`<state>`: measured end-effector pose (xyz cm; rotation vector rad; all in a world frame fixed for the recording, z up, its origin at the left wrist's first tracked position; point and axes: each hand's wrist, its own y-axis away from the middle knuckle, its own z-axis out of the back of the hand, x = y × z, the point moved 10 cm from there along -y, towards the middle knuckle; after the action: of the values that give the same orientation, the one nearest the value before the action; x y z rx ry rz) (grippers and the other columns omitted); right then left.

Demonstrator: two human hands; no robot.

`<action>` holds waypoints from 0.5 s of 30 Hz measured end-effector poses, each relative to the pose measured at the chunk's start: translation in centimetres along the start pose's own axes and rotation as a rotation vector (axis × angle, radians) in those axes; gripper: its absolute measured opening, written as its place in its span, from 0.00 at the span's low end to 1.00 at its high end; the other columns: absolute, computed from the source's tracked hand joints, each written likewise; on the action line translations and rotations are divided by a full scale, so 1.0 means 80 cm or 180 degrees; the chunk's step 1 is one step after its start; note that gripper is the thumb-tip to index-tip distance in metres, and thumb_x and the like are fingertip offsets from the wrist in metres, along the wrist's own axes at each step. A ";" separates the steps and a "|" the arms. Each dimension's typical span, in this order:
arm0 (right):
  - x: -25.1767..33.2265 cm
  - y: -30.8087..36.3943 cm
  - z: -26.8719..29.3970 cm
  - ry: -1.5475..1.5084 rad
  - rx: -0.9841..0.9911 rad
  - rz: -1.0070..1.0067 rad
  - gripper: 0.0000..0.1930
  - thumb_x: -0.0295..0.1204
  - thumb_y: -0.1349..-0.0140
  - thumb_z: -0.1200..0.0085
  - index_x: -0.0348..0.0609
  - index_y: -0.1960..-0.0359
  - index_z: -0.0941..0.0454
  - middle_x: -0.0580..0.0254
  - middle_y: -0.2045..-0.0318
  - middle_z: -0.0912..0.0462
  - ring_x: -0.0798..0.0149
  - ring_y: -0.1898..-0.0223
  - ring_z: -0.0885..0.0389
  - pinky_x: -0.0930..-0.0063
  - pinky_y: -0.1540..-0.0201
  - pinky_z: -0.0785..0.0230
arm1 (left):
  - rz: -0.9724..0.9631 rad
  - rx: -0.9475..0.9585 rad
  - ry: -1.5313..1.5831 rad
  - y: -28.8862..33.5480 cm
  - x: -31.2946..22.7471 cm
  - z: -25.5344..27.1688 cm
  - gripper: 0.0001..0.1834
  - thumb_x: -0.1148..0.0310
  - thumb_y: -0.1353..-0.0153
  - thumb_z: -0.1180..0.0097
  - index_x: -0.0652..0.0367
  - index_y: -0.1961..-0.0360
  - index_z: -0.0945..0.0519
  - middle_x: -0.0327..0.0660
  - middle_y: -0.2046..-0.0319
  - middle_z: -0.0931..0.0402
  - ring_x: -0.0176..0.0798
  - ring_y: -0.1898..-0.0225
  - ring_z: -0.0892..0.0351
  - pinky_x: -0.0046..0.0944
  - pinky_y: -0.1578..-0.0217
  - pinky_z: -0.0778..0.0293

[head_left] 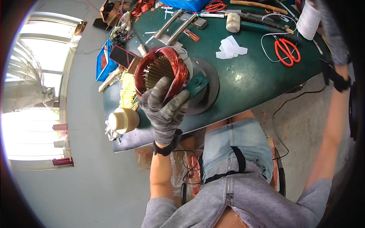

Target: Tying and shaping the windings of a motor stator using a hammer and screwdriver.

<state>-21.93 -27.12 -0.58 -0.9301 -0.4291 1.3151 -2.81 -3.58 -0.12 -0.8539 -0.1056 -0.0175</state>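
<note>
A motor stator wound with red copper wire [180, 71] sits tilted on a round grey stand [213, 81] at the table's left part. My left hand [164, 104], in a grey striped glove, grips its near rim, with fingers reaching over the edge toward the slotted bore. Beside those fingers, a dark green block [197, 84] juts from the stand. My right hand [335, 41], gloved too, stretches to the far right next to a white spool of cord [310, 22]. Its fingers are blurred at the dark rim of the picture, so what they hold does not show.
On the green table [243, 89] lie red-handled scissors [287, 52], white paper pieces [231, 48], a mallet [233, 22] and metal bars [178, 28]. A cream-coloured container [124, 120] stands at the left edge, near a blue tray [104, 62]. A cable [292, 99] crosses the floor.
</note>
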 end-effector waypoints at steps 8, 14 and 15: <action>0.064 0.056 -0.027 -0.0098 0.1567 -0.0434 0.11 0.33 0.40 0.50 0.44 0.58 0.25 0.59 0.60 0.21 0.56 0.60 0.22 0.65 0.60 0.27 | 0.0992 -0.0250 0.0567 0.003 0.015 0.007 0.11 0.64 0.58 0.30 0.38 0.70 0.14 0.43 0.47 0.33 0.47 0.41 0.42 0.41 0.44 0.41; 0.086 0.037 -0.007 -0.1847 0.1283 -0.1694 0.18 0.36 0.41 0.50 0.52 0.48 0.27 0.57 0.66 0.21 0.56 0.67 0.21 0.64 0.63 0.27 | 0.0521 0.0444 0.0377 -0.015 -0.003 -0.001 0.15 0.67 0.62 0.31 0.45 0.68 0.16 0.41 0.57 0.28 0.49 0.50 0.33 0.47 0.47 0.40; 0.094 0.031 -0.006 -0.1859 0.1284 -0.1684 0.18 0.36 0.41 0.50 0.52 0.48 0.27 0.57 0.66 0.21 0.56 0.67 0.21 0.64 0.63 0.27 | 0.0430 0.0533 0.0200 -0.015 -0.006 -0.002 0.15 0.66 0.62 0.30 0.46 0.69 0.17 0.41 0.59 0.27 0.49 0.52 0.32 0.49 0.47 0.40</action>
<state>-21.32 -20.24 -4.48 -0.0610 -0.7637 1.0995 -3.34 -4.51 0.58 -0.6912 0.0098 0.0902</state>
